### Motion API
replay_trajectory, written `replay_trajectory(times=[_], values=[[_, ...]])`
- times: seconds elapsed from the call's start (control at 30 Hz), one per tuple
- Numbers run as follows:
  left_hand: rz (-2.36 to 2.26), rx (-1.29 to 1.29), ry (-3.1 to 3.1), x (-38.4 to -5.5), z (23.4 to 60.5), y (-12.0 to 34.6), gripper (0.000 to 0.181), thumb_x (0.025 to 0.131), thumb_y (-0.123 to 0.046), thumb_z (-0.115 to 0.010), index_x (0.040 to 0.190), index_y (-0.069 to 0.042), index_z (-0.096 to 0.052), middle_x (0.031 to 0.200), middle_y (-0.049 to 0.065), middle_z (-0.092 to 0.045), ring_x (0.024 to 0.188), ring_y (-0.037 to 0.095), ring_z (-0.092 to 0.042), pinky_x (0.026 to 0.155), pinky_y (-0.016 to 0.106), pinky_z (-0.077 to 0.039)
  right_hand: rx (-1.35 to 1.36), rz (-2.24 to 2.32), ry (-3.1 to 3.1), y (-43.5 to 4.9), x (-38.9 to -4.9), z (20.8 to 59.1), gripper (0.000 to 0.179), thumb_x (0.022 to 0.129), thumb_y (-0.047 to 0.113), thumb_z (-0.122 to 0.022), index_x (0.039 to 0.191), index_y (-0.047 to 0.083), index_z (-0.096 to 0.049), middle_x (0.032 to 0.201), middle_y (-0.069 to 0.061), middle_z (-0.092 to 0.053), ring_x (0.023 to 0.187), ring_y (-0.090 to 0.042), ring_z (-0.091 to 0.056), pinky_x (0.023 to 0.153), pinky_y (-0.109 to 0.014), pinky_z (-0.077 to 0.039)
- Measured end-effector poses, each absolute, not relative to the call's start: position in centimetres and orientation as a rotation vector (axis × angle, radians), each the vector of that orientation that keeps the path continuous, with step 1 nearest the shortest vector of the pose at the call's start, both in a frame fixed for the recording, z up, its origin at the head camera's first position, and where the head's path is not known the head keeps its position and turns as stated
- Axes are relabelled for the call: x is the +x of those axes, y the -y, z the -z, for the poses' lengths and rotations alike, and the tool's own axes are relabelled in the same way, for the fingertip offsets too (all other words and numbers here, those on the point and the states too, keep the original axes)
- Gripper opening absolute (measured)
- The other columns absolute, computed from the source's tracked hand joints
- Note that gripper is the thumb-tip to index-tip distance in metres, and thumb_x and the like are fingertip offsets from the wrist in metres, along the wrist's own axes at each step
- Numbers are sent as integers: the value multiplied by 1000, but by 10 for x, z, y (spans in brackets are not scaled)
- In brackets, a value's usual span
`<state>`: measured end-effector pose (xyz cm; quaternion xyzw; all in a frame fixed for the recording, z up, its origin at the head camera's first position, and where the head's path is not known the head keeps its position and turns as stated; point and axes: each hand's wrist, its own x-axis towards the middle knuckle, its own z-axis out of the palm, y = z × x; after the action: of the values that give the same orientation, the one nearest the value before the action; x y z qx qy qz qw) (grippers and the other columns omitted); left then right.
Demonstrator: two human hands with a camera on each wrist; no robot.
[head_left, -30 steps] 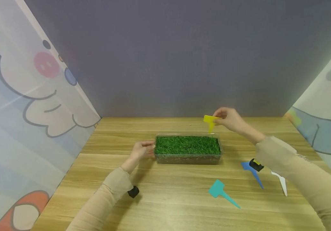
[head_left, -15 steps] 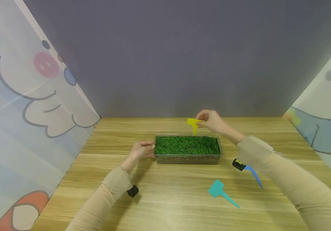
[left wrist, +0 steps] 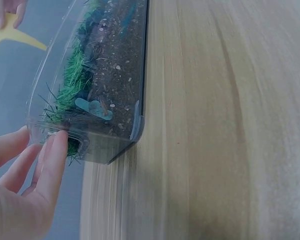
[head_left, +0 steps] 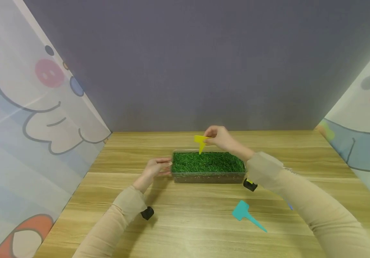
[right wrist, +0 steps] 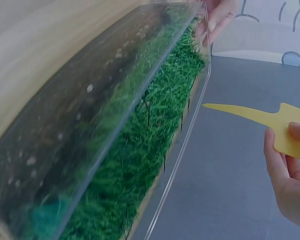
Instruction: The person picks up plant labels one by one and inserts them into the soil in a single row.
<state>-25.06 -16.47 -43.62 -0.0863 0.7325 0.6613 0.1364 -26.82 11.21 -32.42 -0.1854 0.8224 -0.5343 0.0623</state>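
Thumb and fingers of my right hand (head_left: 221, 139) pinch a yellow T-shaped plant label (head_left: 199, 139) by its wide head. Its pointed stem hangs tip down over the back rim of a clear plastic planter box (head_left: 208, 178). In the right wrist view the tip of the label (right wrist: 285, 131) stands above the rim, apart from the grass. Short green grass (head_left: 208, 162) over dark soil fills the box. At the box's left end rests my left hand (head_left: 154, 168), and its extended fingertips (left wrist: 60, 142) touch the end wall near the rim.
A teal plant label (head_left: 241, 210) lies on the wooden table (head_left: 185, 218) in front of the box. Further right, a blue label (head_left: 289, 205) is mostly hidden under my right sleeve (head_left: 304, 193). A grey wall (head_left: 204, 64) stands behind the table.
My right hand has carried the yellow label leftward along the back of the box, from its right end to left of the middle. My left hand has stayed at the box's left end.
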Motion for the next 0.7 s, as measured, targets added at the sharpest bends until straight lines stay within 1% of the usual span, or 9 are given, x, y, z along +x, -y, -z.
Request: replay_trajectory(times=[0.1,0.2,0.27,0.37,0.47,0.6,0.7], values=[[-1900,-242,-2136,-245,427,161,41,79,-15,-67,116,-1,-57,113,14,-56,75,15,-58,76,30,-54,-552,1633,-2466,-105,-269,327,13,80,-4,-60,92,-6,-57,90,-18,-60,82,-26,-58,76,-34,-54],[-1917,-253,-2139,-241,421,158,38,81,-11,-64,116,2,-56,112,16,-56,72,14,-57,76,31,-55,-550,1645,-2450,-97,-270,329,12,79,-4,-61,91,-6,-57,89,-18,-61,84,-28,-59,77,-35,-54],[-1920,-280,-2140,-239,418,156,36,82,-8,-63,116,2,-56,113,17,-56,71,14,-57,75,31,-55,-561,1641,-2455,-93,-269,331,13,79,-4,-61,90,-6,-57,89,-18,-61,84,-29,-59,77,-33,-54],[-1923,-295,-2131,-236,412,154,35,84,-6,-59,117,4,-54,118,20,-52,73,15,-56,78,33,-54,-583,1640,-2460,-88,-269,333,13,78,-4,-62,89,-5,-58,88,-17,-62,84,-28,-59,76,-29,-53],[-1916,-310,-2118,-235,409,153,36,84,-6,-59,118,3,-53,120,20,-50,77,17,-55,81,33,-52,-604,1660,-2442,-82,-269,335,13,77,-5,-62,89,-6,-58,88,-18,-62,83,-26,-59,76,-28,-54],[-1916,-318,-2112,-236,409,154,35,84,-6,-58,118,3,-53,121,19,-49,79,18,-55,82,34,-52,-635,1678,-2412,-77,-269,338,13,77,-7,-61,89,-8,-57,89,-20,-61,82,-26,-59,74,-29,-55],[-1917,-322,-2113,-236,409,153,35,84,-6,-58,118,2,-54,121,19,-50,77,17,-55,81,34,-53,-631,1669,-2387,-73,-268,341,12,79,-6,-60,90,-8,-56,90,-20,-61,83,-27,-59,76,-34,-54]])
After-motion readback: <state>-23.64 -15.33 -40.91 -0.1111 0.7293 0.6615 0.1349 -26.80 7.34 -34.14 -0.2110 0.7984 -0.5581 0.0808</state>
